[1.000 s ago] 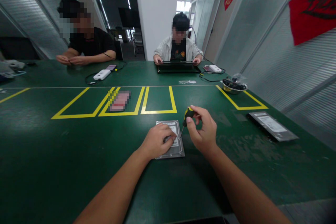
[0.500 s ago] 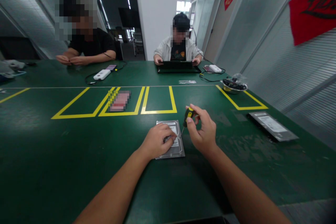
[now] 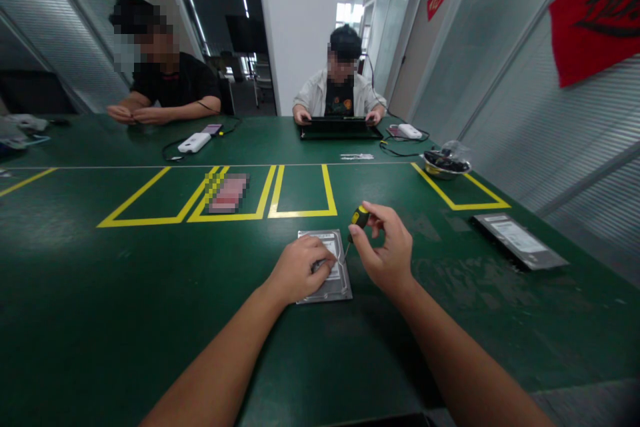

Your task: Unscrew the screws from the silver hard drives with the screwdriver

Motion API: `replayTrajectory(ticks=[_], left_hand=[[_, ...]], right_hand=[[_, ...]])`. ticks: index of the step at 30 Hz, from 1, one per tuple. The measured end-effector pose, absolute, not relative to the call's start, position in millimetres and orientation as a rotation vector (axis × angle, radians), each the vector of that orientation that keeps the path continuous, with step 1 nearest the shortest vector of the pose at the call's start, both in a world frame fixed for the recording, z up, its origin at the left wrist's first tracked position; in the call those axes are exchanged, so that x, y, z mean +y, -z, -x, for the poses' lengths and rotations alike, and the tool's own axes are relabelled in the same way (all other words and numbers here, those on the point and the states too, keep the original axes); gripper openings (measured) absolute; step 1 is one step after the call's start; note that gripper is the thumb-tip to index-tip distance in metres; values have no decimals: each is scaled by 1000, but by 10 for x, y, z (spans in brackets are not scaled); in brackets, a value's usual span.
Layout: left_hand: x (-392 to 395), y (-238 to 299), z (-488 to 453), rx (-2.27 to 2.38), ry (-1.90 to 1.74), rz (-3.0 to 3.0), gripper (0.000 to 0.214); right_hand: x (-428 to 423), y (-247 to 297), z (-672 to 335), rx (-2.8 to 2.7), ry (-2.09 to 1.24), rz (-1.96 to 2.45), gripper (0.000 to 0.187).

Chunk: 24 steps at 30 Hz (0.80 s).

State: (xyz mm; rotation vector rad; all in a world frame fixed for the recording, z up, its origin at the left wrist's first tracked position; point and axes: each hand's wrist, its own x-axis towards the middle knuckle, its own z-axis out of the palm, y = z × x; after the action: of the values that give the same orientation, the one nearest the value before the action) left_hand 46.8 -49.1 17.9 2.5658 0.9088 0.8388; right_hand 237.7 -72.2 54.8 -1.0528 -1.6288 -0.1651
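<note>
A silver hard drive [image 3: 340, 285] with a white label lies flat on the green table in front of me. My left hand [image 3: 304, 267] is on top of it, fingers curled and pressing it down. A screwdriver [image 3: 360, 216] with a yellow and black handle tilts over the drive's right edge, its thin shaft reaching down to the drive near my left fingertips. My right hand [image 3: 387, 243] pinches the handle between thumb and fingers. Whatever the tip touches is too small to make out.
A second hard drive [image 3: 517, 240] lies to the right. Behind it stands a metal bowl [image 3: 447, 172] of dark items. Yellow tape [image 3: 303, 214] marks rectangles, one holding a blurred pinkish item [image 3: 229, 193]. Across the table sit two people, one holding a dark panel [image 3: 340, 127].
My right fingers have shifted on the screwdriver handle, with the thumb slightly further left. The handle has turned a little. My left hand and the hard drive stay where they were.
</note>
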Motion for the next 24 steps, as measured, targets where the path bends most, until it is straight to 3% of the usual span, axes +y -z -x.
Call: replayTrajectory(ticks=[24], left_hand=[[-489, -180, -469, 911, -833, -2564, 13]], right_hand=[[-717, -538, -2384, -1664, 169, 1022, 40]])
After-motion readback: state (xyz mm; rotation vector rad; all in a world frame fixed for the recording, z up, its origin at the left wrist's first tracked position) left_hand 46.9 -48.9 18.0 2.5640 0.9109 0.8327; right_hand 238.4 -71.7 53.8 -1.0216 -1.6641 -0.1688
